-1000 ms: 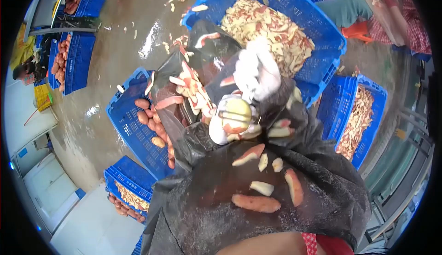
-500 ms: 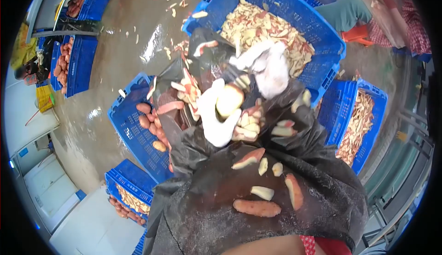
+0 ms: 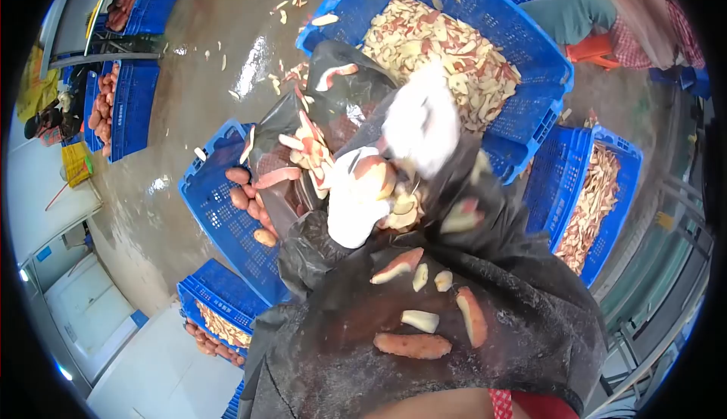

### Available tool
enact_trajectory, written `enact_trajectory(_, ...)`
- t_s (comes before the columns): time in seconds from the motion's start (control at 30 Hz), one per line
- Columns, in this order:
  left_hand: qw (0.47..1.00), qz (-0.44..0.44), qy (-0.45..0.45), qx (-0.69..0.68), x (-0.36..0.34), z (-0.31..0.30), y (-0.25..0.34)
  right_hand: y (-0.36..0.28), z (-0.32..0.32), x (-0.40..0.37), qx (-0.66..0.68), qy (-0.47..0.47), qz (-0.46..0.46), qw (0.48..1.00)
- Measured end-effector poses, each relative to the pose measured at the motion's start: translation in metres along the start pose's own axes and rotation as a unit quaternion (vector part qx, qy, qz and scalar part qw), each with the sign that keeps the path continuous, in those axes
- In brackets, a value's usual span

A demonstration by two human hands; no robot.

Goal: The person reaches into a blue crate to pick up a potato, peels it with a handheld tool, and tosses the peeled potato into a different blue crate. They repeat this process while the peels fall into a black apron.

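Observation:
My left hand [image 3: 356, 205], in a white glove, is closed around a partly peeled potato [image 3: 375, 175] with both red skin and pale flesh showing. Just above and to its right is my right hand [image 3: 424, 120], also white-gloved. It is blurred but looks curled into a fist, and whatever it grips is hidden. Below the potato, a cluster of cut peelings [image 3: 405, 208] lies in the folds of a dark apron [image 3: 522, 305]. More strips of peel [image 3: 307, 150] rest on the plastic to the left, and several thick pieces [image 3: 413, 345] lie on my lap.
Ahead stands a large blue crate [image 3: 522, 127] with a heap of peelings. A blue crate [image 3: 216, 184] of red potatoes is at my left, and another crate [image 3: 556, 184] with peelings at my right. Scraps litter the wet floor [image 3: 197, 116]. Another person [image 3: 583, 14] sits at upper right.
My right hand has moved left and slightly down, closer to the potato. My left hand has turned the potato, so red skin now shows where pale flesh faced up.

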State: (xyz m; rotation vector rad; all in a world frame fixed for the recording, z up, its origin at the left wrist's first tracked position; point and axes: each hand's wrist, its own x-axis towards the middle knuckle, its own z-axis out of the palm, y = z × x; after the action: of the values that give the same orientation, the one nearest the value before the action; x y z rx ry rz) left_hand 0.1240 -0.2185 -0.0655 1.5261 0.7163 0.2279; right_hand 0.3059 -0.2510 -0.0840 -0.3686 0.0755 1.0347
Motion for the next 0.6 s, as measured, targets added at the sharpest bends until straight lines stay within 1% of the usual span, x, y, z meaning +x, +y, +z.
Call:
enact_trajectory(0.03,1.0,-0.009,-0.013,0.021,-0.002,0.001,-0.001,0.006,0.017,-0.018,-0.023,-0.019,0.056,0.998)
enact_trajectory(0.07,0.998,-0.021,-0.03,0.043,-0.007,0.0,0.0,0.001,0.015,-0.008,0.096,0.072,0.112,0.986)
enact_trajectory(0.1,0.997,-0.02,-0.042,0.067,-0.005,-0.001,0.001,-0.006,-0.019,0.015,0.056,0.118,0.032,0.991)
enact_trajectory(0.13,0.993,0.014,-0.029,-0.11,-0.007,0.009,-0.007,-0.012,-0.042,0.018,0.025,0.059,-0.02,0.998)
enact_trajectory(0.17,0.982,0.004,-0.018,-0.19,-0.003,0.014,-0.001,-0.018,-0.054,0.024,-0.006,0.0,-0.073,0.997)
enact_trajectory(0.2,0.963,-0.005,-0.006,-0.269,0.0,0.019,0.004,-0.018,-0.009,-0.003,0.059,-0.03,0.024,0.997)
enact_trajectory(0.23,0.94,-0.051,-0.045,-0.336,-0.005,0.017,0.001,-0.006,0.019,-0.022,0.068,-0.011,0.078,0.995)
enact_trajectory(0.27,0.909,-0.101,-0.077,-0.396,-0.01,0.014,-0.001,-0.003,0.011,-0.02,0.039,0.033,0.097,0.994)
enact_trajectory(0.3,0.884,-0.12,-0.083,-0.444,-0.011,0.016,-0.002,-0.004,-0.001,-0.004,0.006,0.067,0.111,0.992)
enact_trajectory(0.33,0.862,-0.126,-0.076,-0.485,-0.012,0.014,-0.006,-0.011,-0.018,0.015,0.02,0.113,0.032,0.993)
enact_trajectory(0.37,0.836,-0.121,-0.071,-0.53,-0.012,0.006,-0.008,-0.021,-0.026,0.028,0.176,0.001,0.068,0.982)
enact_trajectory(0.4,0.811,-0.096,-0.08,-0.571,-0.007,-0.007,-0.008,-0.018,-0.034,0.019,0.153,-0.019,0.057,0.986)
enact_trajectory(0.43,0.778,-0.062,-0.1,-0.617,-0.002,-0.027,-0.006,-0.013,-0.001,-0.004,0.13,-0.031,0.051,0.99)
enact_trajectory(0.47,0.748,-0.034,-0.124,-0.651,0.003,-0.044,-0.008,0.001,0.02,-0.018,0.126,-0.011,0.064,0.99)
enact_trajectory(0.5,0.732,-0.026,-0.138,-0.667,0.003,-0.05,-0.007,-0.004,0.022,-0.015,0.045,0.031,0.112,0.992)
enact_trajectory(0.53,0.732,-0.042,-0.129,-0.668,0.001,-0.047,-0.008,-0.005,-0.014,0.01,0.101,0.038,0.082,0.991)
enact_trajectory(0.57,0.739,-0.08,-0.106,-0.661,-0.006,-0.037,-0.013,-0.008,-0.048,0.03,0.155,0.04,0.053,0.986)
enact_trajectory(0.6,0.75,-0.119,-0.084,-0.645,-0.012,-0.023,-0.017,-0.018,-0.042,0.02,0.036,0.067,0.05,0.996)
